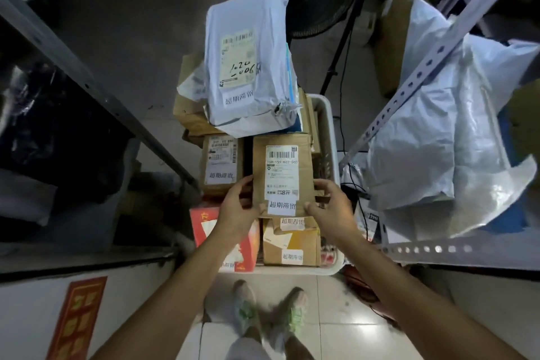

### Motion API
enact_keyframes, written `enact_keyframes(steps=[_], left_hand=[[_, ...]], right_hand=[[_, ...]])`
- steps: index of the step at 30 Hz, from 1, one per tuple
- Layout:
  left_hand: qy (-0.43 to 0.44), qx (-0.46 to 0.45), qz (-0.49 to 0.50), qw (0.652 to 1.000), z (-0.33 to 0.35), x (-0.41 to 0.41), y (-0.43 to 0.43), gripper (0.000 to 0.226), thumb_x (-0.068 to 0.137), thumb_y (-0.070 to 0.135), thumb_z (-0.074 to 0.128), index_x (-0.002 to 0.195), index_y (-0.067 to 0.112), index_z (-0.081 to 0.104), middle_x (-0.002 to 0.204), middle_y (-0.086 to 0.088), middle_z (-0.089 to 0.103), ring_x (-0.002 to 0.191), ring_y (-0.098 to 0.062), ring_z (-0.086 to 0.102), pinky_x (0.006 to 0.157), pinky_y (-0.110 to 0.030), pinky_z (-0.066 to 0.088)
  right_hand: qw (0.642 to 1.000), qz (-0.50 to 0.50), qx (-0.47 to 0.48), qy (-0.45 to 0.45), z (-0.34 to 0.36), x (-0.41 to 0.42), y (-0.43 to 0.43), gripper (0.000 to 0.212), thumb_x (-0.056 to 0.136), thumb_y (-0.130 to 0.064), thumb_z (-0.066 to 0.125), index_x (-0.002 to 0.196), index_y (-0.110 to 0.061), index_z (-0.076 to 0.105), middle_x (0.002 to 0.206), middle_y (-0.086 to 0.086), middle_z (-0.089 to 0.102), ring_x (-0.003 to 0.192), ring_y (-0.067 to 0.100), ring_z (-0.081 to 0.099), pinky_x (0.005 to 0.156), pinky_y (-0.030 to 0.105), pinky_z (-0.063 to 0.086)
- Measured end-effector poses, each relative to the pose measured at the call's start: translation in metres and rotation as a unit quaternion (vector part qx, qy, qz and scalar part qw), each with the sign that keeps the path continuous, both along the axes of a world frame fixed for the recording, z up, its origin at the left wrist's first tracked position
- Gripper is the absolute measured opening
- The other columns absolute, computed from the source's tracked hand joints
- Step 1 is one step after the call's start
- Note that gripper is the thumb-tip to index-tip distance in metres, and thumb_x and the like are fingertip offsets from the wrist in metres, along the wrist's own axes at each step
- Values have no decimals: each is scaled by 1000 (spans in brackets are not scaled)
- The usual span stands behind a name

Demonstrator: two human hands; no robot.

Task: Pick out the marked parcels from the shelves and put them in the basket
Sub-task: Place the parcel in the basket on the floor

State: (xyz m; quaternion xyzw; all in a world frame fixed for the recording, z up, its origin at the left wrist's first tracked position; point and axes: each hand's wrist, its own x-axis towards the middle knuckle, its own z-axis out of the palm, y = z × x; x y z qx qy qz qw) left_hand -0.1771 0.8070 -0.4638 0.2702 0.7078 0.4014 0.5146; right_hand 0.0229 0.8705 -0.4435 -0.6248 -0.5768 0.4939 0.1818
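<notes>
A brown cardboard parcel (pixel 282 155) with a white shipping label and a white marker sticker sits atop the pile in the white basket (pixel 328 131). My left hand (pixel 238 210) grips its near left corner, and my right hand (pixel 328 209) pinches its near right edge. Around it in the basket lie a smaller brown box (pixel 222 165), a red and white box (pixel 204 222), a taped brown box (pixel 292 245) and a large white poly mailer (pixel 248 67) on the far stack. Each of these shows a white marker sticker.
Metal shelving posts flank the aisle, a left post (pixel 96 88) and a right post (pixel 432 58). White poly bags (pixel 438 140) bulge out of the right shelf. Dark bags (pixel 58 131) fill the left shelf. A fan stand (pixel 336 61) and cables stand beyond the basket. My shoes (pixel 268 313) are on the tiled floor.
</notes>
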Motion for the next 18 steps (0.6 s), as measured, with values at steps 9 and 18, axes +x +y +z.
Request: enact_keyframes(steps=[9,18], left_hand=[[25,0,-17,1000,-11,-1,5,74,84,-2,72,145,27,43,135,-5,55,113,-17,62,93,-38,57],[36,-15,-25,999,-5,4,1,75,87,0,70,150,28,38,142,1,50,116,-15,59,99,-40,54]], right_hand=[[1000,0,-23,19,-5,2,6,53,87,-11,72,132,-31,53,129,-9,56,111,11,61,85,25,56],[1000,8,-14,1,-6,4,5,50,88,-12,71,132,-30,53,129,-7,58,109,11,63,84,29,58]])
